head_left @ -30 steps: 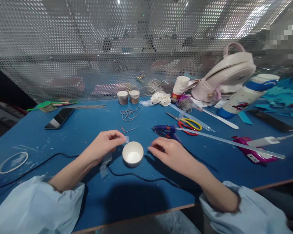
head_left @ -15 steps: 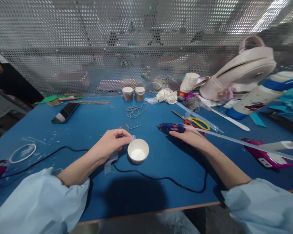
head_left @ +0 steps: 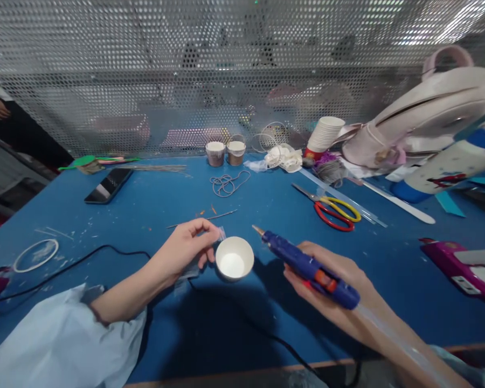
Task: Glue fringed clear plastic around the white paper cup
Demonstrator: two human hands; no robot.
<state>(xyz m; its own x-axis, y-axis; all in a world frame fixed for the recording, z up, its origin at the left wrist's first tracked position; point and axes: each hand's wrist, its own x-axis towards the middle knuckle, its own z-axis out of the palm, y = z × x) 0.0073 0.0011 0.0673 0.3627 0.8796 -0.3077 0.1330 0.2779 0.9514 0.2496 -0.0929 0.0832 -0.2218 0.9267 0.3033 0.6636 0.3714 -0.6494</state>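
Observation:
In my right hand (head_left: 327, 280) is a blue hot glue gun (head_left: 295, 258), with a long clear glue stick (head_left: 392, 337) running out of its back. Its nozzle points up and left, just right of a small white paper cup (head_left: 235, 257) and apart from it. My left hand (head_left: 189, 245) is at the cup's left side, thumb and forefinger pinched. A small clear strip (head_left: 221, 233) sticks out at those fingertips, close to the cup's rim. Whether the other fingers touch the cup cannot be made out.
Scissors (head_left: 329, 209) lie beyond the glue gun. Further back are two small tubs (head_left: 215, 154), grey cord (head_left: 228, 185) and stacked paper cups (head_left: 325, 134). A phone (head_left: 108, 186) is at left, a magenta device (head_left: 461, 267) at right. A black cable (head_left: 101, 253) crosses the table.
My right hand has drawn the glue gun nearer to me, and its nozzle has swung round toward the cup. The scissors show fully. My left hand stays by the cup.

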